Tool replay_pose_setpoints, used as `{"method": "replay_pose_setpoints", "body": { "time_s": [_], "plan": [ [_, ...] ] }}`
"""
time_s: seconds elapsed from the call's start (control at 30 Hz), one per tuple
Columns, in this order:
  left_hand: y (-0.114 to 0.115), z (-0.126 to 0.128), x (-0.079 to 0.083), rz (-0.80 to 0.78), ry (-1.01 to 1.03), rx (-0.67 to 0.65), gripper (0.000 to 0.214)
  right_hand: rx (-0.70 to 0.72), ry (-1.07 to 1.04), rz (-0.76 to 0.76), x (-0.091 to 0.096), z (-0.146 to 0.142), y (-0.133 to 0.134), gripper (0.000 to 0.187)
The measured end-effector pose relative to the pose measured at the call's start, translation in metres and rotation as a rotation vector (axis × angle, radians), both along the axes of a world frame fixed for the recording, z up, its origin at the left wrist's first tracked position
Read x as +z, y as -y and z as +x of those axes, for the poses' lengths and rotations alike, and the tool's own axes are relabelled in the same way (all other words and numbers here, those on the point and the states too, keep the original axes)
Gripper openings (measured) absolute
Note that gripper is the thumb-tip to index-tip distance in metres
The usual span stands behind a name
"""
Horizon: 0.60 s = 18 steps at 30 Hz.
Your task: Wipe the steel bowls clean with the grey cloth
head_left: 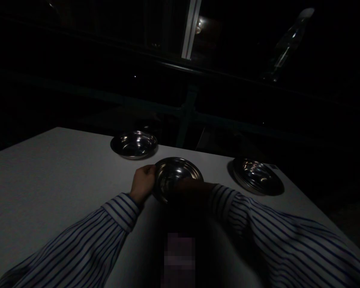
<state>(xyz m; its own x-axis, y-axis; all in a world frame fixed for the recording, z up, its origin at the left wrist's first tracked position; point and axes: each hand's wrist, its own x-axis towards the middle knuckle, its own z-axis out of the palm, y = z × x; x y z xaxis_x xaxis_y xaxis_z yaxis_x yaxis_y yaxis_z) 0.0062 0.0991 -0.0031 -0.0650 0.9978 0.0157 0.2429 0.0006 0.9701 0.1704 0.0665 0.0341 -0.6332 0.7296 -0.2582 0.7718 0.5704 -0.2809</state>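
Note:
A shiny metal bowl (178,163) is in front of me near the middle of the white table, tilted a little towards me. My left hand (143,182) grips its left rim, the fingers closed round the edge. Inside the bowl is my right hand (190,186), reaching in from the right; it lies in deep shadow, so its fingers and anything in them are hidden. Striped sleeves cover both my forearms.
On the white table (78,176), a second metal bowl (134,145) stands at the far edge, left of centre. Stacked metal bowls (258,176) sit near the right corner. Beyond, in the dark, a clear bottle (288,46) stands on a raised surface.

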Motion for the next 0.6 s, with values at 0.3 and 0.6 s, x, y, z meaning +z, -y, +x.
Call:
{"method": "replay_pose_setpoints", "body": {
  "time_s": [0.3,0.6],
  "plan": [
    [-0.003,-0.001,-0.004,0.013,0.060,-0.048,0.033,0.072,0.021,0.098,0.000,-0.028,-0.015,0.025],
    [-0.004,-0.002,-0.003,-0.001,0.088,-0.078,0.035,-0.207,0.117,0.274,0.002,-0.008,-0.034,0.030]
  ]
}}
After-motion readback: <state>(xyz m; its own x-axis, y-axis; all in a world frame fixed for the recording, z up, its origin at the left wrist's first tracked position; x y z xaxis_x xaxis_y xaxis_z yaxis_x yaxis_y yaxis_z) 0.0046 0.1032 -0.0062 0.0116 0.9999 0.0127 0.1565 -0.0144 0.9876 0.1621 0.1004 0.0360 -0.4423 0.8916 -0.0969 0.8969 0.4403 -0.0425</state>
